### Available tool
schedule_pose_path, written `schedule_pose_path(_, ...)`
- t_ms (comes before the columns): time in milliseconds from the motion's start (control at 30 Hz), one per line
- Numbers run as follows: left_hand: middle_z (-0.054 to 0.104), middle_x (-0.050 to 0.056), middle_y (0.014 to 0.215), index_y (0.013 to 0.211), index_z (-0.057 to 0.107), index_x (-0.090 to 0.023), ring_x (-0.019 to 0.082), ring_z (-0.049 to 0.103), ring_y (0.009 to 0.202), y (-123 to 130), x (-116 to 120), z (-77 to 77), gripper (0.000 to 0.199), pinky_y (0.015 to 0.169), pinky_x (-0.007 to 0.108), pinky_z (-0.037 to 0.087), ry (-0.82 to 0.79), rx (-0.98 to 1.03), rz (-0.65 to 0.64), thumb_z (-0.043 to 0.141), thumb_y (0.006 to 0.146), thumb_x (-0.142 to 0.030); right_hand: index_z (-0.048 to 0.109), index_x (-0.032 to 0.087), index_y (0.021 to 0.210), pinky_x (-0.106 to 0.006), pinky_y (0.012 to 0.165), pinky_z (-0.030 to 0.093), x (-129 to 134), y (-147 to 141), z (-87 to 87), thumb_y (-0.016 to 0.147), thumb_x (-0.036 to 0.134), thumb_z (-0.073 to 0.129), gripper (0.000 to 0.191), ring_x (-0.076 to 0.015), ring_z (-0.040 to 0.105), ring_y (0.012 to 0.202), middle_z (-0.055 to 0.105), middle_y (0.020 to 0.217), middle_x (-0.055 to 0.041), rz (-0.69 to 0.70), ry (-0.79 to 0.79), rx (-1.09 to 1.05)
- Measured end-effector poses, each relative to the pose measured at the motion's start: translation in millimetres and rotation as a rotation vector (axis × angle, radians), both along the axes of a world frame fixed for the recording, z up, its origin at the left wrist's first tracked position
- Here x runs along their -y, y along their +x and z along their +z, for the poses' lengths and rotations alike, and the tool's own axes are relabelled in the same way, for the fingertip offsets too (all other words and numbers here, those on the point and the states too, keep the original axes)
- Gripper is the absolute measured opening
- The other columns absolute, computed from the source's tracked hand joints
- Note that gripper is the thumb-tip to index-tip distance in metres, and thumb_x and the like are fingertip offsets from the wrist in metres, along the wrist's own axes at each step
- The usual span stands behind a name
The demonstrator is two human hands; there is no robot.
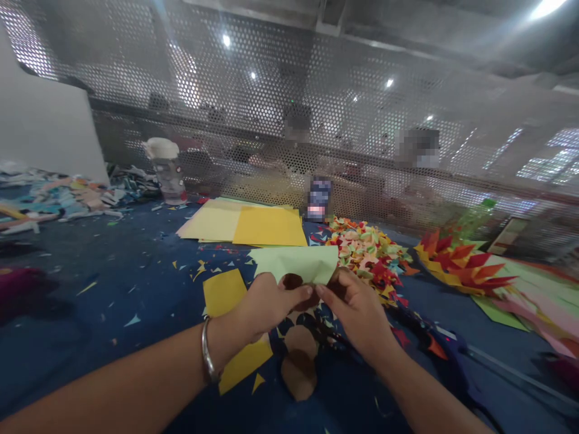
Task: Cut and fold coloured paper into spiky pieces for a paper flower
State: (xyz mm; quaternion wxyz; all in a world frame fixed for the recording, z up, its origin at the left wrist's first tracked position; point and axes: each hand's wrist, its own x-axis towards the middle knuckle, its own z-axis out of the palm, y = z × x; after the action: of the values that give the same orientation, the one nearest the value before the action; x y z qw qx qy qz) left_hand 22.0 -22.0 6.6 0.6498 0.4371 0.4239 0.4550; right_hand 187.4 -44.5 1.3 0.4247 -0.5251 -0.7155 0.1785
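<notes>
A pale green paper (294,262) is held up in front of me, its lower edge pinched between both hands. My left hand (266,304), with a silver bangle on the wrist, grips it with thumb and fingers. On the other side my right hand (357,307) pinches the same edge, the two thumb tips nearly touching. Yellow paper (226,289) lies partly under my left hand. Below the hands are brown round pieces (299,374) on the dark blue cloth. Dark scissors seem to lie beneath my right hand, partly hidden.
Yellow and cream sheets (271,226) lie ahead, beside a propped phone (319,199) and a heap of colourful paper pieces (371,247). At right are a red-yellow paper form (461,265) and a glue gun (447,343). A cup (167,172) stands left; people sit beyond the perforated screen.
</notes>
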Motion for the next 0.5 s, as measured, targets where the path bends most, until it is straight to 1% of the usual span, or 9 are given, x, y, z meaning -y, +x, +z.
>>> schedule_pose_path(33,0.058,0.002,0.055,0.053,0.059,-0.017,0.016,0.054,0.056,1,-1,0.1,0.015,0.051,0.024,0.041,0.005,-0.035,-0.051,0.073,0.057,-0.019,0.054,0.019,0.076,-0.029,0.067,0.044,0,0,0.0,0.086,0.028,0.054,0.013,-0.0178,0.055,0.074,0.057,0.077,-0.0025,-0.009,0.004,0.013)
schedule_pose_path(100,0.060,0.002,0.061,0.057,0.059,-0.017,0.015,0.056,0.057,3,-3,-0.3,0.014,0.054,0.024,0.045,0.066,-0.088,-0.149,0.071,0.062,-0.024,0.055,0.019,0.077,-0.028,0.064,0.044,-1,1,1.7,0.086,0.029,0.053,0.014,-0.0173,0.055,0.071,0.057,0.075,-0.0021,-0.017,-0.002,0.027)
schedule_pose_path(167,0.058,0.002,0.062,0.059,0.057,-0.018,0.015,0.056,0.057,4,-5,-1.0,0.016,0.055,0.025,0.046,0.158,-0.075,-0.175,0.068,0.066,-0.027,0.055,0.018,0.078,-0.027,0.061,0.043,0,3,5.4,0.088,0.030,0.050,0.016,-0.0163,0.055,0.068,0.058,0.073,-0.0017,-0.007,-0.027,0.042)
schedule_pose_path(233,0.055,0.000,0.058,0.059,0.053,-0.019,0.014,0.055,0.056,4,-9,-1.4,0.018,0.054,0.024,0.046,0.241,-0.059,-0.144,0.066,0.068,-0.028,0.055,0.019,0.078,-0.025,0.057,0.042,2,6,10.3,0.088,0.029,0.049,0.016,-0.0152,0.055,0.063,0.058,0.070,-0.0006,0.024,-0.064,0.109)
schedule_pose_path(333,0.051,-0.002,0.058,0.059,0.049,-0.019,0.012,0.053,0.056,2,-16,-1.3,0.021,0.055,0.023,0.047,0.294,-0.046,-0.041,0.064,0.070,-0.028,0.057,0.020,0.072,-0.025,0.054,0.039,8,12,16.7,0.084,0.027,0.056,0.014,-0.0150,0.053,0.060,0.058,0.067,0.0005,0.085,-0.127,0.332)
schedule_pose_path(433,0.053,-0.001,0.062,0.061,0.049,-0.019,0.011,0.051,0.058,-1,-22,-2.4,0.020,0.057,0.022,0.046,0.323,-0.058,0.025,0.063,0.073,-0.028,0.058,0.020,0.069,-0.026,0.055,0.038,15,19,19.1,0.076,0.026,0.065,0.011,-0.0168,0.055,0.064,0.059,0.070,-0.0007,0.123,-0.191,0.543)
schedule_pose_path(500,0.055,0.000,0.064,0.063,0.050,-0.019,0.011,0.051,0.058,-3,-24,-4.8,0.019,0.057,0.022,0.046,0.358,-0.088,0.045,0.062,0.074,-0.028,0.059,0.020,0.070,-0.027,0.056,0.038,19,23,18.9,0.070,0.025,0.070,0.011,-0.0177,0.055,0.065,0.059,0.071,-0.0012,0.139,-0.206,0.628)
